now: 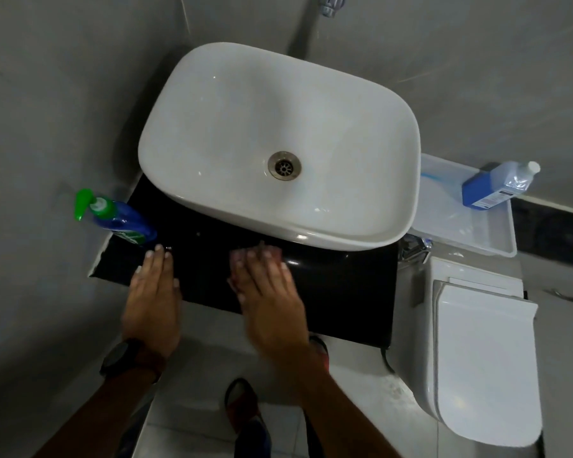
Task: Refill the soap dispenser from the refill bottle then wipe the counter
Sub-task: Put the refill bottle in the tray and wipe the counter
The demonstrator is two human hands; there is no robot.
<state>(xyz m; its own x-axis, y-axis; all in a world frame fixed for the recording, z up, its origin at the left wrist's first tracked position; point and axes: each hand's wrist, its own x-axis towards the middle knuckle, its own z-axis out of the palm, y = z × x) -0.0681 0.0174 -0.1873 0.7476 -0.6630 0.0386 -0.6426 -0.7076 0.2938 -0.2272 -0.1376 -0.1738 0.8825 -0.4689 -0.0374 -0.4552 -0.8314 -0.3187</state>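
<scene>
The black counter runs in front of the white basin. My right hand lies flat on a pinkish cloth, pressing it onto the counter's middle; the hand is blurred. My left hand rests flat on the counter's left part, fingers together, nothing under it. The soap dispenser, blue with a green pump, stands at the counter's far left corner, just beyond my left fingertips. The refill bottle, blue liquid with a white cap, lies tilted in a clear tray to the right of the basin.
A white toilet with its lid down stands right of the counter. Grey walls close in at the left and back. A chrome fitting sits between counter and tray. My feet in sandals are on the tiled floor below.
</scene>
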